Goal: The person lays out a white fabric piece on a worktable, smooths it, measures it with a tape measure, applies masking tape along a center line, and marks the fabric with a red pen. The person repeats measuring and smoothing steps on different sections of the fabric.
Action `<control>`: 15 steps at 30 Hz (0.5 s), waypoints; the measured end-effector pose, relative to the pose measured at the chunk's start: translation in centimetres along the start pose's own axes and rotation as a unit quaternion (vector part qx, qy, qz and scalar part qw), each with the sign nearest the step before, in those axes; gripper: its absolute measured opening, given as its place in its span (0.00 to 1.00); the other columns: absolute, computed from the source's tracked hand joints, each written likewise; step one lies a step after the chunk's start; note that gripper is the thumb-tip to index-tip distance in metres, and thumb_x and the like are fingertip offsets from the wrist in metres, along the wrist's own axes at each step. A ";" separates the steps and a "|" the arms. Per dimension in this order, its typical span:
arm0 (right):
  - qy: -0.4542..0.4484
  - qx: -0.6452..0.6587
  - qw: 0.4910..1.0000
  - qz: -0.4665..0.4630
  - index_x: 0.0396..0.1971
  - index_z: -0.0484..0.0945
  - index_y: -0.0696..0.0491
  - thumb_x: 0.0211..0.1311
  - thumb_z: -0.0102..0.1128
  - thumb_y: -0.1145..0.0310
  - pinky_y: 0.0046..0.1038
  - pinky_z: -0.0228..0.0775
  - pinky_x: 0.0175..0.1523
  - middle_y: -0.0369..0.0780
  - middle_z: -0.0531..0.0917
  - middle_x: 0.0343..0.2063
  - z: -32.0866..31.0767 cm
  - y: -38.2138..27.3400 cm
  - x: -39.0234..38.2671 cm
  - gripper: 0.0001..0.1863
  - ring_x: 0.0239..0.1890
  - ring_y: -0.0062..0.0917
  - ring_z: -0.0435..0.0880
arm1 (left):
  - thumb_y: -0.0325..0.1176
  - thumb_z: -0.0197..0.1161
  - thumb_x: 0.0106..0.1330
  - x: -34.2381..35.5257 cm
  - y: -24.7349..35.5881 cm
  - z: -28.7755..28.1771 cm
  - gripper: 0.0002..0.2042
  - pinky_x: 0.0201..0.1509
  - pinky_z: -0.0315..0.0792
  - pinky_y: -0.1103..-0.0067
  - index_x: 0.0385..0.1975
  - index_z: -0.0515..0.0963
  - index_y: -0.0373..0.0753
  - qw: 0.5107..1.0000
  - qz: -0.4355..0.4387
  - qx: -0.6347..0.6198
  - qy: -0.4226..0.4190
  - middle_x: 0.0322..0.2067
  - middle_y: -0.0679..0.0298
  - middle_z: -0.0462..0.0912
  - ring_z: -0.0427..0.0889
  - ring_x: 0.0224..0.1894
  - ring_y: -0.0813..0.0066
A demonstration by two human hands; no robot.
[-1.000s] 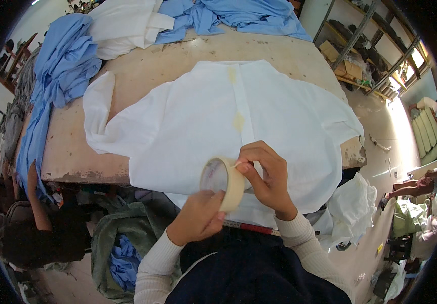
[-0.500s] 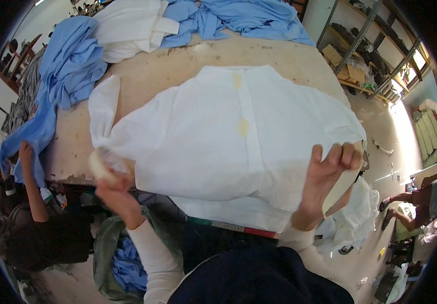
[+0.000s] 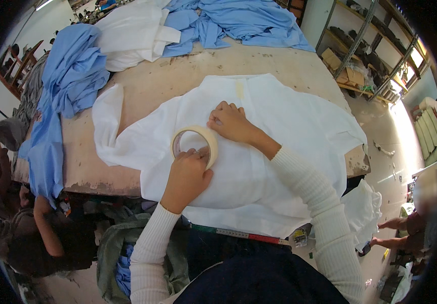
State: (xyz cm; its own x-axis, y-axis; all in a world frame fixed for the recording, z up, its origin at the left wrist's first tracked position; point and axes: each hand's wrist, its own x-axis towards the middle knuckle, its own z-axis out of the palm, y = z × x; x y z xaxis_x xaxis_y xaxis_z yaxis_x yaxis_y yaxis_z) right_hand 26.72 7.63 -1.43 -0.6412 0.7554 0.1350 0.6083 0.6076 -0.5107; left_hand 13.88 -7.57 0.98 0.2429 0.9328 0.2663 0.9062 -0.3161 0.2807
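I have the white shirt (image 3: 289, 121) spread on the surface (image 3: 259, 58) in front of me, collar at the far side, the hem reaching past the near edge; the left hand (image 3: 187, 177) grips the roll of tape (image 3: 212, 144) at its near side, fingers reaching into the ring, the roll tipped up over the body of the shirt; the right hand (image 3: 232, 124) is just beyond the roll, over the middle of the shirt, its fingers curled inward and narrow; the angle is poor there, so I cannot tell whether a bit of tape sits between them, or how firmly they bear on the cloth; a pale yellow strip (image 3: 239, 90) shows just below the collar, beyond the right knuckles; to work well here, I would want the roll held clear of the fabric so that its edge does not drag a crease across the front; I would let the right fingers bear straight down, lightly and evenly, rather than slide, since thin cloth like this probably shifts easily; I would also mind the right sleeve cuff, as that forearm crosses low over the shirt and could ruck it up.
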 end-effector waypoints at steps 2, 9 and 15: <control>0.012 -0.042 0.998 -0.039 0.33 0.75 0.47 0.58 0.56 0.54 0.36 0.51 0.51 0.40 0.70 0.40 -0.4 -0.4 -0.8 0.13 0.46 0.33 0.65 | 0.27 0.59 0.46 -0.6 -0.3 0.0 0.16 0.43 0.71 0.67 0.38 0.76 0.32 1.000 0.006 0.000 -0.019 0.41 0.55 0.79 0.75 0.35 0.56; 0.069 -0.063 0.996 -0.005 0.41 0.71 0.45 0.58 0.55 0.51 0.36 0.52 0.49 0.40 0.69 0.42 0.0 -0.2 -0.9 0.17 0.46 0.34 0.65 | 0.27 0.59 0.44 -2.4 0.7 -1.5 0.15 0.38 0.72 0.68 0.33 0.75 0.28 0.997 0.024 -0.042 -0.058 0.40 0.57 0.80 0.76 0.33 0.58; 0.334 0.000 0.925 -0.181 0.58 0.64 0.41 0.63 0.45 0.47 0.55 0.40 0.62 0.48 0.61 0.60 -4.3 -5.4 2.3 0.25 0.63 0.44 0.56 | 0.35 0.57 0.59 -6.0 0.9 -4.0 0.13 0.24 0.67 0.74 0.30 0.71 0.28 0.946 -0.136 -0.171 0.242 0.21 0.57 0.76 0.73 0.18 0.67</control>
State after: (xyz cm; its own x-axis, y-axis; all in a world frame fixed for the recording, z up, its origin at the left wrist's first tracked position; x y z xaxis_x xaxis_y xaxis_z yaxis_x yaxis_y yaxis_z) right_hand 23.99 7.09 5.30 -0.3703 0.4858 0.7917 0.4101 0.8503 -0.3299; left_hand 11.81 -14.18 3.30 -0.2441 0.8256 0.5087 0.7278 -0.1907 0.6588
